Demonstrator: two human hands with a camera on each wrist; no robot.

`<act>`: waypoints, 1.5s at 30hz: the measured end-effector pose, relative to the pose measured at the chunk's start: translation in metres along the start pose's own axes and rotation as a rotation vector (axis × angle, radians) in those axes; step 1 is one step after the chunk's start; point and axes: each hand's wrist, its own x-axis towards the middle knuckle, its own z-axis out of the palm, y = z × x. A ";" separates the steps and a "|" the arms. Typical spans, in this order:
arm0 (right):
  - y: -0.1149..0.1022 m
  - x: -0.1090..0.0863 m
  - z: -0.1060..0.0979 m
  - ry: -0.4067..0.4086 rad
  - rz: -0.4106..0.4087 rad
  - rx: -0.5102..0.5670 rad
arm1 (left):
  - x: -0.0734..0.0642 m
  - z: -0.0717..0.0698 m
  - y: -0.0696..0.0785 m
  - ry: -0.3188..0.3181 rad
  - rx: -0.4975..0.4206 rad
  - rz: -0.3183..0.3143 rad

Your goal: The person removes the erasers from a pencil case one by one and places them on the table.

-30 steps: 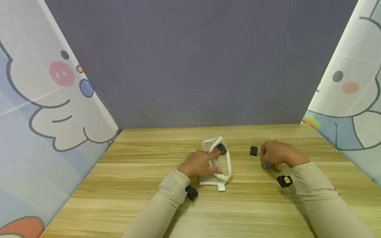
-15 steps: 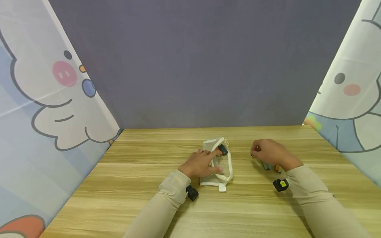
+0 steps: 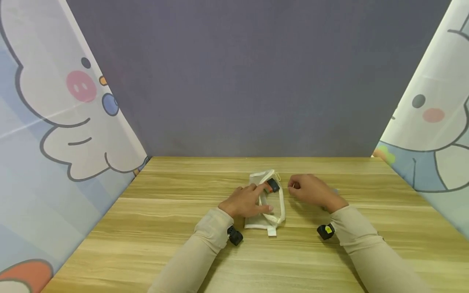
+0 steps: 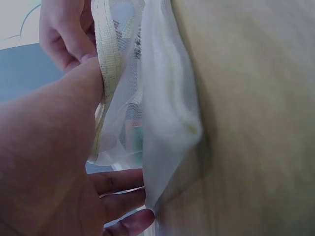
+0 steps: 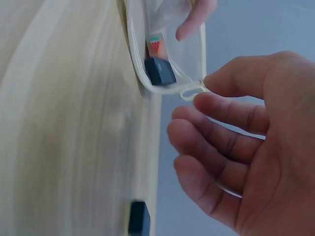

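Note:
A white mesh zip pouch [image 3: 258, 221] lies with its mouth spread. My left hand [image 3: 243, 201] stretches its index finger and thumb into the mouth, while the other fingers [image 4: 120, 201] touch the mesh outside. A small orange block with a black end [image 5: 160, 71] sits in the pouch near the left index finger. Just right of the pouch hovers my right hand [image 3: 311, 191], fingers bent loosely and nothing visible in them. In the right wrist view its thumb and index tips overlap the pouch's cord loop [image 5: 192, 93].
A small black block [image 5: 139, 219] stands on the wooden table [image 3: 146, 244]; the right hand hides it in the head view. Part of a grey-blue thing [image 3: 335, 190] shows behind the right wrist. A grey panel [image 3: 256, 81] rises behind the table.
My right hand has moved left, past the black block, to beside the pouch. The left hand stays at the pouch mouth. The grey-blue and orange things are now mostly hidden.

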 end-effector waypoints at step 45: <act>-0.010 0.025 0.031 -0.133 0.059 0.111 | 0.003 -0.003 0.002 -0.069 -0.043 -0.048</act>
